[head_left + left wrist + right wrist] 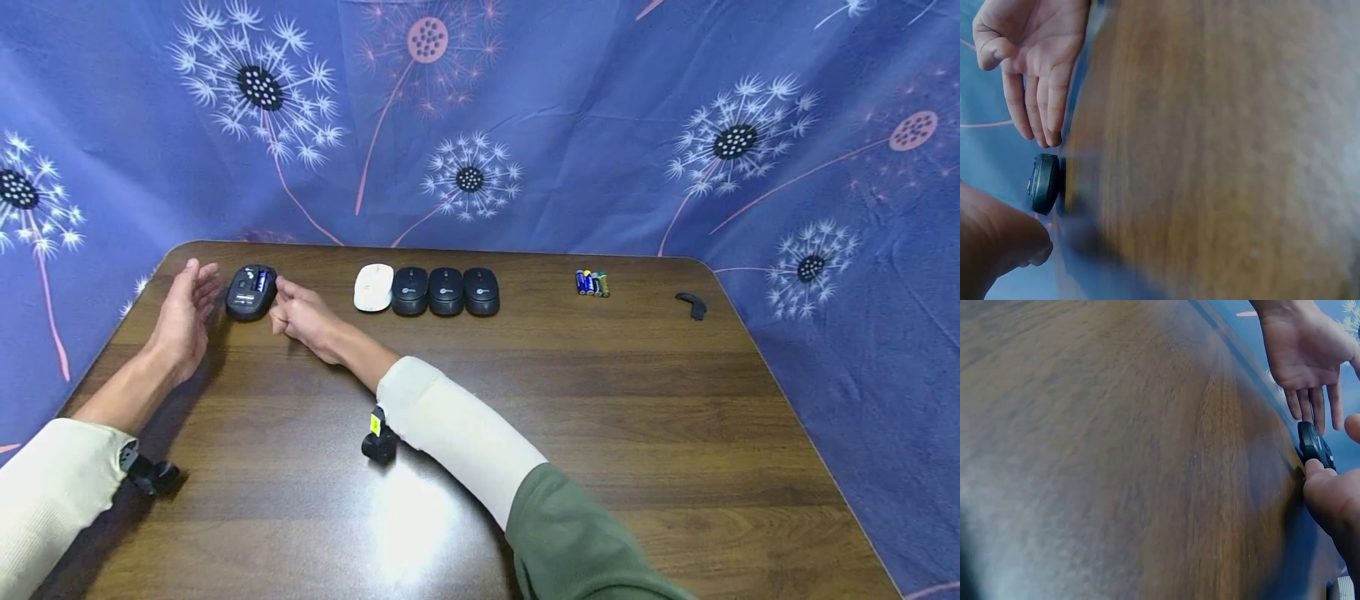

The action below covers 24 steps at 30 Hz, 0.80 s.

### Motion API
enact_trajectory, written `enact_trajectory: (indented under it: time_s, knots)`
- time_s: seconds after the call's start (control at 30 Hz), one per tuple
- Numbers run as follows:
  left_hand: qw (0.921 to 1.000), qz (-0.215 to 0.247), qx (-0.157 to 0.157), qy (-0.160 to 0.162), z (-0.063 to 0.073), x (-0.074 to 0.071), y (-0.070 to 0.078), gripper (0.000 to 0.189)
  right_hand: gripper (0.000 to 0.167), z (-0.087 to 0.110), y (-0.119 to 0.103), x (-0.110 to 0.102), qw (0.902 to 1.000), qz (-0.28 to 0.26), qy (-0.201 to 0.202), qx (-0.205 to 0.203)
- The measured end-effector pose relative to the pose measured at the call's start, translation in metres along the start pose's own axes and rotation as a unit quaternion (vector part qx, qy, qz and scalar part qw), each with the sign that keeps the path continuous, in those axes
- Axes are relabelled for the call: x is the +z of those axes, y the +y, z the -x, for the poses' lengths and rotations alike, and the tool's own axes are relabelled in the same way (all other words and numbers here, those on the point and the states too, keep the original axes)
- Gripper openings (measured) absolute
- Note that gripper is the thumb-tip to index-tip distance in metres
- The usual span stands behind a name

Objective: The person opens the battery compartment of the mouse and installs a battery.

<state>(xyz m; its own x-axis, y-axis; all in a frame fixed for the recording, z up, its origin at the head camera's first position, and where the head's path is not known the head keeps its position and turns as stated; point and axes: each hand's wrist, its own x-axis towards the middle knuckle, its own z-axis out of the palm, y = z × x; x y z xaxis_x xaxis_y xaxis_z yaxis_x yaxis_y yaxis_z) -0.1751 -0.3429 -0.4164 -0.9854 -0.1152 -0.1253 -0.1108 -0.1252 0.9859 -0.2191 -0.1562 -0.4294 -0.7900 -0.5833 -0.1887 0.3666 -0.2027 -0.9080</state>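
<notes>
Head view: an upturned black mouse, battery bay uncovered, is at the counter's ten o'clock. The left hand, fingers straight, lies off its nine o'clock; the right hand, thumb and fingers apart, is just beside its three o'clock. Both hold nothing.
</notes>
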Motion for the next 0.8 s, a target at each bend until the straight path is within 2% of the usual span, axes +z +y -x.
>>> enact_trajectory:
  time_s: [0.07, 0.13, 0.23, 0.3, 0.6, 0.8]
  knots:
    - [0.9993, -0.037, 0.002, 0.004, 0.001, 0.002, 0.0, 0.077, 0.108, 0.004, -0.001, -0.002, 1.0, 0.006, 0.0, 0.004]
    - [0.9943, -0.105, 0.015, 0.011, 0.002, 0.003, 0.0, 0.079, 0.106, 0.008, -0.002, -0.005, 0.9998, 0.016, 0.0, 0.01]
    - [0.9775, -0.206, 0.042, 0.023, 0.003, 0.006, 0.001, 0.076, 0.102, 0.015, -0.004, -0.008, 0.9993, 0.033, 0.002, 0.018]
    - [0.9663, -0.249, 0.059, 0.024, 0.004, 0.01, 0.001, 0.075, 0.097, 0.018, -0.006, -0.011, 0.9992, 0.036, 0.001, 0.019]
    - [0.9535, -0.284, 0.1, 0.017, 0.013, 0.028, -0.001, 0.069, 0.087, 0.035, -0.011, -0.028, 0.9993, 0.027, -0.02, 0.014]
    - [0.9443, -0.312, 0.103, -0.02, 0.018, 0.038, 0.001, 0.069, 0.079, 0.046, -0.014, -0.044, 0.9983, 0.046, -0.031, 0.019]
